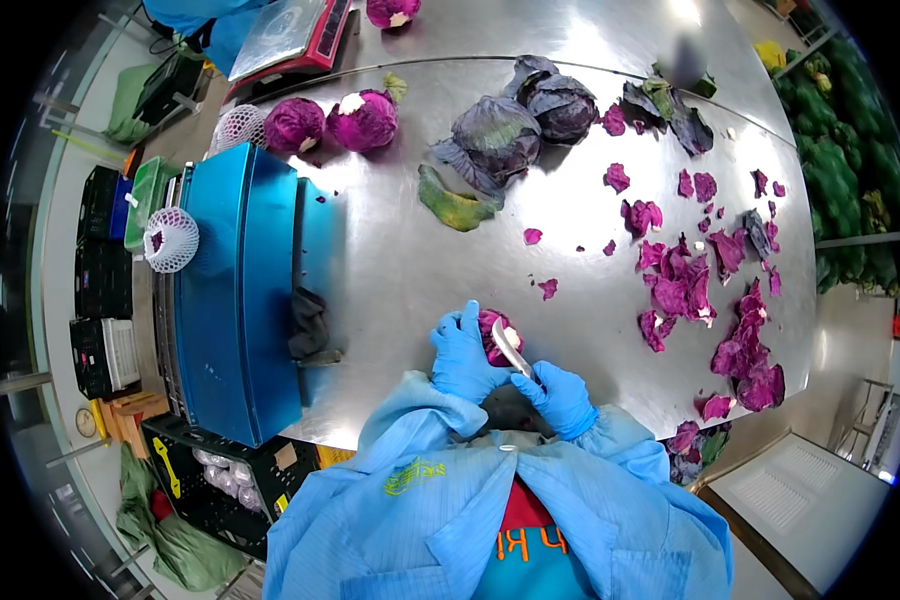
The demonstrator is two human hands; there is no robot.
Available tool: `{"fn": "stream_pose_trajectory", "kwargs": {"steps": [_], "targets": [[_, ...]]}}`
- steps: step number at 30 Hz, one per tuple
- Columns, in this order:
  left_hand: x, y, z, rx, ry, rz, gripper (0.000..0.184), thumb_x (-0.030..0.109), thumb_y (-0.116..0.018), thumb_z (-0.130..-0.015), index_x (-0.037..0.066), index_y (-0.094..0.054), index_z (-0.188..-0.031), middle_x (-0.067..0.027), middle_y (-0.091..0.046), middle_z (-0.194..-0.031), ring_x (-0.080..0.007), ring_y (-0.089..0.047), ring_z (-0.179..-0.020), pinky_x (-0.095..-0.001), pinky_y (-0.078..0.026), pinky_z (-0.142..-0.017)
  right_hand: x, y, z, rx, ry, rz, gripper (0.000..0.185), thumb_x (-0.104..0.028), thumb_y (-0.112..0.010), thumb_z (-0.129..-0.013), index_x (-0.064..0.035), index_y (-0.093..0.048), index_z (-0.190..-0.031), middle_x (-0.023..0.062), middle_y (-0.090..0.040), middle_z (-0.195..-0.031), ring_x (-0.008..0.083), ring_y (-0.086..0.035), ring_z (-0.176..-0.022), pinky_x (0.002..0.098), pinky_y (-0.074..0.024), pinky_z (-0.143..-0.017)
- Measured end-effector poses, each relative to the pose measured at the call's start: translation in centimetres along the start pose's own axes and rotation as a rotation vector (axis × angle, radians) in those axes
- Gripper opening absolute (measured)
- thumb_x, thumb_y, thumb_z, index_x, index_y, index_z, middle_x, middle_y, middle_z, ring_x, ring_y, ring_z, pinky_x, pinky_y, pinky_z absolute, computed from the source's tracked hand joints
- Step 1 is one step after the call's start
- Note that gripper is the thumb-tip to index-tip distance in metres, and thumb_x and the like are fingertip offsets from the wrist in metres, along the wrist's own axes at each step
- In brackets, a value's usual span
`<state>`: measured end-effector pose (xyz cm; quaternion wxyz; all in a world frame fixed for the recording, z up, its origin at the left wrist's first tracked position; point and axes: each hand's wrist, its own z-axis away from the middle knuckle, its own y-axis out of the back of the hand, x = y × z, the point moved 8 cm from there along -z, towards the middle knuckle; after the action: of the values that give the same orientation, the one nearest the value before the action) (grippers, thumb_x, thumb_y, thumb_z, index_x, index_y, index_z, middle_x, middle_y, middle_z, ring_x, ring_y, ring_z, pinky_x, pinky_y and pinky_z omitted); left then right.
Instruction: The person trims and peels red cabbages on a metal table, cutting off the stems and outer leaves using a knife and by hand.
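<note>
Gloved in blue, my left hand (465, 357) is closed around the side of a small purple cabbage (488, 330) near the table's front edge. My right hand (562, 400) grips a knife (511, 352), its blade lying against the pale stem end of that cabbage. Farther up the table lie two dark cabbages with their outer leaves on, one (495, 138) nearer me and one (560, 107) behind it. A loose green-purple leaf (454, 203) rests just below them. Two peeled purple cabbages (295, 125) (364, 120) sit at the back left.
Purple leaf scraps (680, 285) are strewn over the right side of the metal table (410, 270). A blue box (240, 290) stands at the left, with a white foam net (171, 240) beside it. A red scale (295, 40) is at the back left, near a person's blue sleeve (195, 12).
</note>
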<state>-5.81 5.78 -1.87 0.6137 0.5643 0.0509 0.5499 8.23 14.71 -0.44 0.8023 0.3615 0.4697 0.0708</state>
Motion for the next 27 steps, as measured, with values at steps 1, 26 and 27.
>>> {"fn": "stream_pose_trajectory", "kwargs": {"steps": [1, 26, 27], "targets": [[0.2, 0.0, -0.2, -0.005, -0.003, -0.01, 0.121, 0.047, -0.091, -0.045, 0.002, -0.029, -0.14, -0.0229, -0.038, -0.129, -0.0406, -0.039, -0.116, -0.0488, -0.035, -0.1, 0.0, 0.0, -0.1, 0.015, 0.03, 0.022, 0.04, -0.046, -0.062, -0.088, -0.0078, -0.059, -0.075, 0.0159, -0.056, -0.066, 0.0331, -0.056, -0.057, 0.0411, -0.0452, -0.053], [-3.0, -2.2, 2.2, 0.107, -0.147, 0.26, 0.119, 0.042, -0.091, -0.049, 0.002, -0.022, -0.137, -0.0243, -0.033, -0.126, -0.0379, -0.04, -0.116, -0.0462, -0.038, -0.099, 5.1, 2.7, -4.5, -0.045, -0.245, -0.179, 0.046, -0.047, -0.044, -0.098, -0.0075, -0.061, -0.083, 0.0141, -0.067, -0.075, 0.0334, -0.065, -0.066, 0.0429, -0.0502, -0.062], [-2.7, -1.8, 2.3, 0.128, -0.161, 0.271, 0.121, 0.04, -0.092, -0.049, 0.001, -0.021, -0.138, -0.0239, -0.033, -0.126, -0.0376, -0.04, -0.117, -0.0455, -0.038, -0.1, 4.5, 1.6, -3.5, -0.129, -0.251, -0.239, 0.044, -0.046, -0.044, -0.098, -0.0079, -0.061, -0.083, 0.0134, -0.068, -0.076, 0.0325, -0.065, -0.066, 0.0419, -0.0502, -0.06]]}}
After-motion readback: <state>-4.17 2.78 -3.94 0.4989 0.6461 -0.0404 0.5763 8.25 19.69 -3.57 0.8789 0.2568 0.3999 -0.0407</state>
